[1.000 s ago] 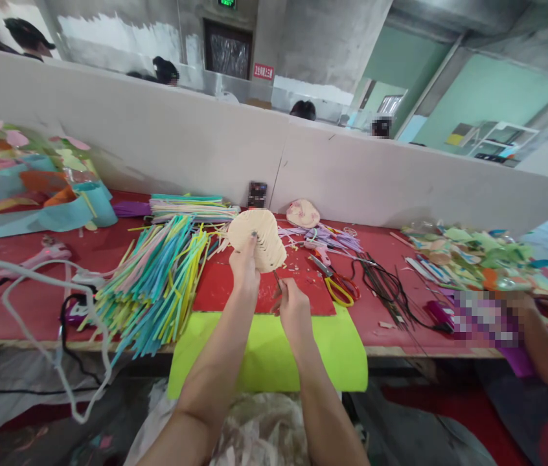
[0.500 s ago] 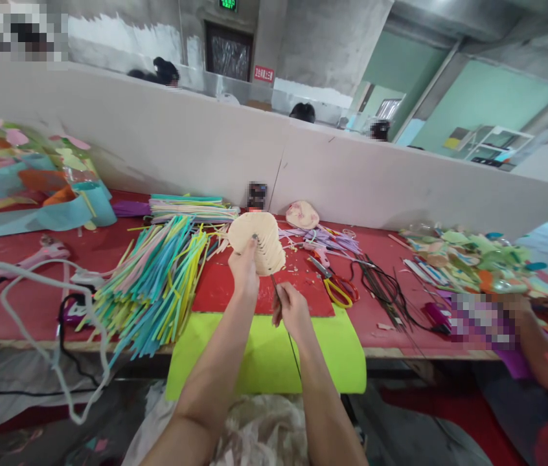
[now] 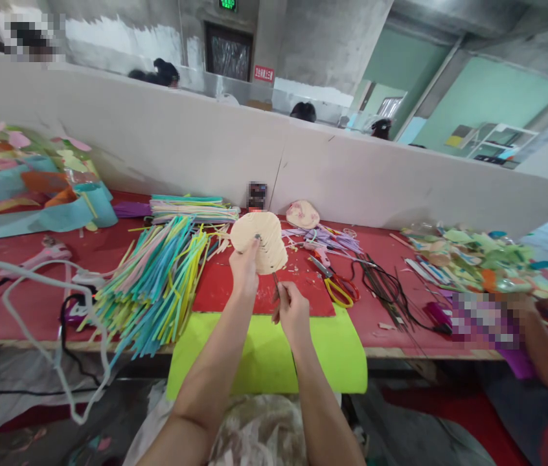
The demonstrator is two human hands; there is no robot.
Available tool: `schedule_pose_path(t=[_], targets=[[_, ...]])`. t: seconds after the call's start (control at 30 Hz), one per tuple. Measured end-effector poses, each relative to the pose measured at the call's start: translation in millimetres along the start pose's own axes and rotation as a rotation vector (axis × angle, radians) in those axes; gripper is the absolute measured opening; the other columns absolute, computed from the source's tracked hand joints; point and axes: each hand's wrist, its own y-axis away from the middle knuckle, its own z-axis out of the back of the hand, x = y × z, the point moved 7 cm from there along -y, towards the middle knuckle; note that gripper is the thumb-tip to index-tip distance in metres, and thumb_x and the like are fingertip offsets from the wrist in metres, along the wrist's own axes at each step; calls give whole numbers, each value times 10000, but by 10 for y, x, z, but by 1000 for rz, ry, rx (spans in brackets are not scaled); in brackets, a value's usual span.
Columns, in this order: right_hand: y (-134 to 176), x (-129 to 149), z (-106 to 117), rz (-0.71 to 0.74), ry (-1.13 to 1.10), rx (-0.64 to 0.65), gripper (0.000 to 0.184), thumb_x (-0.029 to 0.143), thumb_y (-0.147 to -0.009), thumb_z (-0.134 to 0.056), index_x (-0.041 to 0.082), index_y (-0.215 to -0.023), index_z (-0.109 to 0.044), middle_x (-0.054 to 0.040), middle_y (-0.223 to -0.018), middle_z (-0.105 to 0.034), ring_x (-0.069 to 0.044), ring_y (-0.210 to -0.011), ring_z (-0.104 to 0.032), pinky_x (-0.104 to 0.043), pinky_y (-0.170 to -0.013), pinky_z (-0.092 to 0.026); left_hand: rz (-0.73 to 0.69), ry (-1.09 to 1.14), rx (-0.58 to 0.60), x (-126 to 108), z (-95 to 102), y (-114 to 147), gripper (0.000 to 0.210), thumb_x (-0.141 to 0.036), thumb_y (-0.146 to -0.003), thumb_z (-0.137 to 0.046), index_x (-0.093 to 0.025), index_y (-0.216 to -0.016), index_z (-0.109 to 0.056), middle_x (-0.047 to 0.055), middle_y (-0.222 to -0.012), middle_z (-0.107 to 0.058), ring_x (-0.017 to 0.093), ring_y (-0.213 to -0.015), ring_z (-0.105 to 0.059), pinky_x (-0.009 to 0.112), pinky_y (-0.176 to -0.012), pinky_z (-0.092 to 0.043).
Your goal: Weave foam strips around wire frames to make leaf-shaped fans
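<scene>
My left hand point(image 3: 245, 268) is closed on a cream-coloured layered piece point(image 3: 270, 236), its thumb pressed near the middle. The piece looks like stacked petals, rounded at the top with slits along the lower right. Below it, my right hand point(image 3: 293, 309) pinches a thin dark stem point(image 3: 275, 278) that meets the piece's lower edge and runs down past my wrist. Both hands are held over a red mat point(image 3: 225, 294) and a lime-green sheet point(image 3: 235, 356). Where the stem joins the piece is too small to make out.
To the left lies a heap of coloured strips point(image 3: 157, 285). Yellow-handled scissors point(image 3: 339, 292), dark stems point(image 3: 383, 294) and a cable are on the right. A pink glue gun point(image 3: 43, 255) rests far left. A co-worker's arm point(image 3: 539, 340) reaches in at right; a white partition point(image 3: 196, 142) stands behind.
The cream piece and my left hand have shifted very slightly right. My right hand has turned a little on the stem, whose lower end sits closer to my forearm.
</scene>
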Motion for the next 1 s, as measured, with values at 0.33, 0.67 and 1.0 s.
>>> schedule_pose_path(t=[0.33,0.67,1.0], targets=[[-39,-55,-69,-43,-252,92,310,445,-897,-420,196,-726,-493,79,-470,-429,-65,-294,-405,-197,-330,-293,-28,-84,16,-55,-39,-46,323,-166,-562,-783,-114,-869,-698,105,-951,-715,184,-856,-678,307,-805,-533],[-118,-126,-162,-161,-603,277,288,435,-836,-540,176,-718,-496,91,-499,-447,-14,-257,-322,-159,-279,-207,64,-32,93,-55,-54,-59,364,-298,-615,-771,-136,-930,-689,98,-982,-710,193,-866,-681,330,-829,-530],[-79,16,-45,15,-229,74,303,426,-911,-393,208,-712,-463,82,-449,-410,-70,-297,-403,-188,-333,-279,-43,-66,82,-171,-107,-64,413,-229,-535,-803,-105,-913,-697,107,-957,-712,198,-866,-674,327,-797,-534]])
